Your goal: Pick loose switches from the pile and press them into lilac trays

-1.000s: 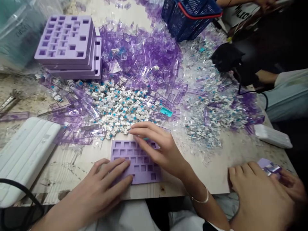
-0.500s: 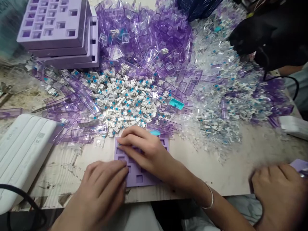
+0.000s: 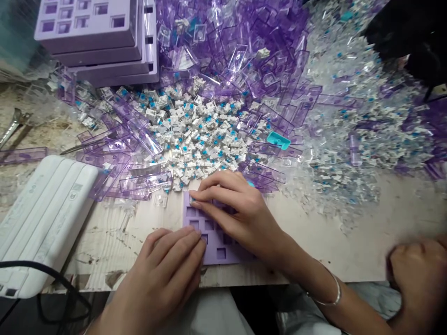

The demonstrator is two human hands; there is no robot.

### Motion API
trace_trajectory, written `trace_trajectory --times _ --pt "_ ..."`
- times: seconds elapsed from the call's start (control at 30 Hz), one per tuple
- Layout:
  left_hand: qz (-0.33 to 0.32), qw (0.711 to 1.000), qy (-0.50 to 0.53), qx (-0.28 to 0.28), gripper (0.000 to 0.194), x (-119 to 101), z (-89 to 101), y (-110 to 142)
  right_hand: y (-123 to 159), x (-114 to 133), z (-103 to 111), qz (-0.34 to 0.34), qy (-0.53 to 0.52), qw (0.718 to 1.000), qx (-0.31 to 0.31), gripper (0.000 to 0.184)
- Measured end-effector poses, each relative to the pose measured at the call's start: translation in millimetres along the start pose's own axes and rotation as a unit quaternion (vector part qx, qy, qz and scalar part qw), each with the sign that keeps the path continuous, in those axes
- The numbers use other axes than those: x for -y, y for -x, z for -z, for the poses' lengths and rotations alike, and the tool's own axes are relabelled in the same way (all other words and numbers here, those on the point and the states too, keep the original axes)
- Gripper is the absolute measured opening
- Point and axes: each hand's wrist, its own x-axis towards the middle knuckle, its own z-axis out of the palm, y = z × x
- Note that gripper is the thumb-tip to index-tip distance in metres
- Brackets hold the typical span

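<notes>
A small purple plate with square holes lies at the near edge of the table. My left hand rests flat on its lower left corner, fingers together and stretched. My right hand reaches across the plate from the right, with its extended fingertips pressing on the top left corner. Whether anything is under those fingertips is hidden. Just beyond the plate lies a heap of white switches with blue stems.
Clear purple plastic pieces are heaped behind and around the switches, with a teal cap among them. Purple plates are stacked at the back left. A white ribbed device with a black cable lies left. Another person's hand is at the lower right.
The view has shifted down and closer to the table. My right hand slid left across the plate to its top left corner. The other person's hand has drawn back towards the right edge.
</notes>
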Motion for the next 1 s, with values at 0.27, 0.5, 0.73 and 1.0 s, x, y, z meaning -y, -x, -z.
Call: trace_trajectory --times 0.27,0.5,0.73,1.0 --pt "-0.004 1.0 -0.003 0.009 0.022 0.2 3.1 -3.6 0.7 0.0 -4.4 0.025 0.045 0.999 -0.005 0.012" --pt "-0.012 1.0 -0.019 0.002 0.021 -1.4 2.1 -3.1 -3.9 2.2 1.3 0.009 0.05 0.998 0.049 0.01" --pt "-0.01 1.0 -0.019 0.005 0.022 -1.3 0.5 -4.7 -3.0 0.0 0.7 -0.027 0.051 0.996 0.062 0.011" --pt "0.018 1.0 -0.012 0.021 0.026 -1.8 -1.8 2.4 -2.6 -0.5 0.0 -0.045 0.046 0.994 0.089 0.01"
